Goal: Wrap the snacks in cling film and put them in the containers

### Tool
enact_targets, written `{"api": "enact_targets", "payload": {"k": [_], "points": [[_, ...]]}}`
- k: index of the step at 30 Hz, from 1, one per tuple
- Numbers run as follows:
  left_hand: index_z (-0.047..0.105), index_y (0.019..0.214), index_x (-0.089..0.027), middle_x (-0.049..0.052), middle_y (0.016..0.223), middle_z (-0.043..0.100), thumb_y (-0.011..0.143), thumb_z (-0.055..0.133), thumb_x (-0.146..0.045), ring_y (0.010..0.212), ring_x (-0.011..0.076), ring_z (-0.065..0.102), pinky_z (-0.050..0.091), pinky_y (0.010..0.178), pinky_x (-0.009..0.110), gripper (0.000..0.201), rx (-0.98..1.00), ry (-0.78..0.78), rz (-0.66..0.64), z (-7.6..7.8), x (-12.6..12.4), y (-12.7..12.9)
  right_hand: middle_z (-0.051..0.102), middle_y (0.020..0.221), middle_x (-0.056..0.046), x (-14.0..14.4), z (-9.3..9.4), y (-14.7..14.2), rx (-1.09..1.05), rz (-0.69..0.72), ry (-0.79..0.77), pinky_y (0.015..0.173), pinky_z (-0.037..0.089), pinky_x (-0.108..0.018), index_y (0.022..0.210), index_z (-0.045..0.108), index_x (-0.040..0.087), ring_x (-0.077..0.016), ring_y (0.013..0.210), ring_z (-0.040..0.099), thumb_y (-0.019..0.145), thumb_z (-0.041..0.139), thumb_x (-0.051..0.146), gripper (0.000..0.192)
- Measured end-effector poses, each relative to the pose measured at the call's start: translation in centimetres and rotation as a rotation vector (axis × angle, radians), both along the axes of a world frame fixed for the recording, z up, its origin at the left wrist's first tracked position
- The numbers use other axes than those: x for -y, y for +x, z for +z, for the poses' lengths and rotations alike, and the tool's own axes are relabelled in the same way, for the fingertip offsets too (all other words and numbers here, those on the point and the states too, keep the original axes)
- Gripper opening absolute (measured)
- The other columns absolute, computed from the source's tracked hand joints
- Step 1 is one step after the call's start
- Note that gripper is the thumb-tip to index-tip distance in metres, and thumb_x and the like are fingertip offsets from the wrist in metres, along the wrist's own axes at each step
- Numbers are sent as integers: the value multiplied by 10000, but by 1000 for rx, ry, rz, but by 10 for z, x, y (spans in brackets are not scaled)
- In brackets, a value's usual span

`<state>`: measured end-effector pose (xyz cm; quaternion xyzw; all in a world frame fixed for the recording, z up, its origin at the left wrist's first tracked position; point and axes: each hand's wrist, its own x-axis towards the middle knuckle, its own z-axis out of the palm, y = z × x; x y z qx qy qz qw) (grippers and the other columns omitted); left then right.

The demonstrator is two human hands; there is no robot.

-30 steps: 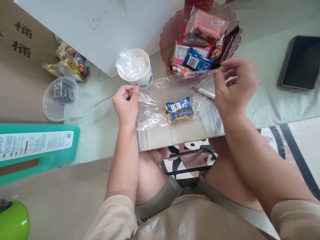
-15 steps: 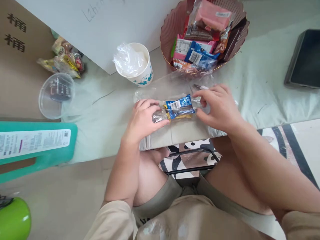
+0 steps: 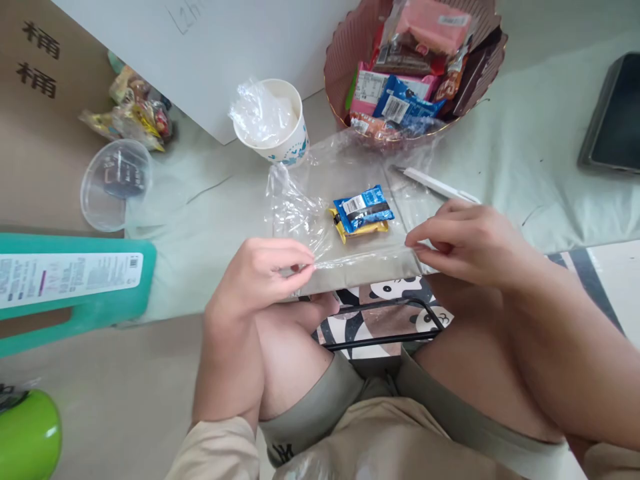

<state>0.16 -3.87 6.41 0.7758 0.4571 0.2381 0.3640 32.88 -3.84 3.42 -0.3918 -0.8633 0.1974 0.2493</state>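
Both hands pinch plastic film (snack atop).

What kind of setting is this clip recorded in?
Probably a room at home, worked at floor level: the person sits by a low cloth-covered table, with a bowl of packaged snacks, a paper cup and a panda-patterned mat underfoot.

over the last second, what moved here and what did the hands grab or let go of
Both hands came back toward the body. Half a second ago they pressed at the ends of the blue snack packet; now the left hand and right hand pinch the near edge of the clear plastic sheet, and the packet lies untouched on it. The paper cup, snack basket and white pen stayed put.
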Motion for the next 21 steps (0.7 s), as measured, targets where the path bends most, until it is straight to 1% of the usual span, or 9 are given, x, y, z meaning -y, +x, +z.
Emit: {"api": "enact_targets", "payload": {"k": [3, 6, 7, 9, 11, 13, 15, 18, 21], "points": [[778, 684, -275, -10, 669, 752, 809, 710, -228, 517, 126, 628, 449, 512, 238, 150, -105, -75, -114, 2, 2, -4, 715, 627, 16, 0, 3, 1, 34, 105, -106, 584, 460, -300, 886, 765, 270, -154, 557, 639, 928, 611, 270, 160], [785, 722, -295, -59, 531, 665, 762, 726, -218, 418, 111, 566, 381, 432, 216, 104, -224, -238, -212, 1, 2, -6, 693, 574, 39, 1, 6, 3, 44, 186, -293, 512, 416, -261, 942, 778, 249, -119, 477, 608, 953, 637, 352, 176], [791, 747, -301, -69, 513, 648, 741, 742, -219, 400, 109, 553, 373, 419, 213, 95, -237, -276, -228, 0, 2, -6, 681, 555, 45, 1, 6, 3, 25, 176, -323, 501, 411, -258, 955, 775, 244, -112, 456, 594, 968, 626, 374, 199], [804, 808, -302, -65, 543, 674, 740, 758, -238, 416, 114, 572, 401, 433, 211, 104, -214, -310, -207, -2, 2, -6, 671, 546, 46, 2, 6, 0, -28, 81, -290, 510, 424, -268, 962, 764, 245, -115, 449, 585, 988, 597, 379, 216], [814, 858, -286, -40, 600, 712, 795, 734, -274, 477, 127, 611, 447, 476, 216, 102, -150, -273, -91, -6, -1, -5, 670, 566, 40, 4, 5, -6, -67, -51, -193, 535, 448, -290, 942, 750, 264, -131, 478, 593, 981, 595, 349, 181], [818, 887, -262, -7, 686, 748, 849, 696, -284, 574, 143, 647, 505, 567, 233, 130, -84, -150, 84, -11, -7, -3, 707, 653, 16, 6, 3, -16, -101, -146, -105, 579, 485, -316, 925, 735, 281, -156, 560, 636, 973, 591, 306, 154], [819, 920, -246, 23, 825, 782, 851, 691, -253, 728, 173, 692, 563, 733, 272, 145, -48, -1, 210, -19, -14, 1, 760, 809, -16, 8, -1, -30, -117, -167, -31, 680, 536, -357, 947, 729, 296, -194, 714, 699, 974, 577, 278, 155], [807, 1022, -232, 65, 1112, 789, 824, 689, -191, 1068, 246, 716, 537, 1046, 381, 235, -39, 84, 234, -34, -26, 8, 779, 1105, -53, 6, -12, -48, -70, -86, 56, 928, 545, -454, 1068, 726, 313, -272, 1068, 712, 948, 590, 259, 188], [771, 1165, -229, 91, 1381, 701, 752, 702, -114, 1375, 317, 590, 384, 1245, 494, 434, -76, 1, 199, -48, -34, 14, 701, 1377, -83, -1, -26, -60, 17, -43, 74, 1047, 484, -517, 1260, 681, 302, -331, 1287, 621, 906, 625, 257, 362]]}}
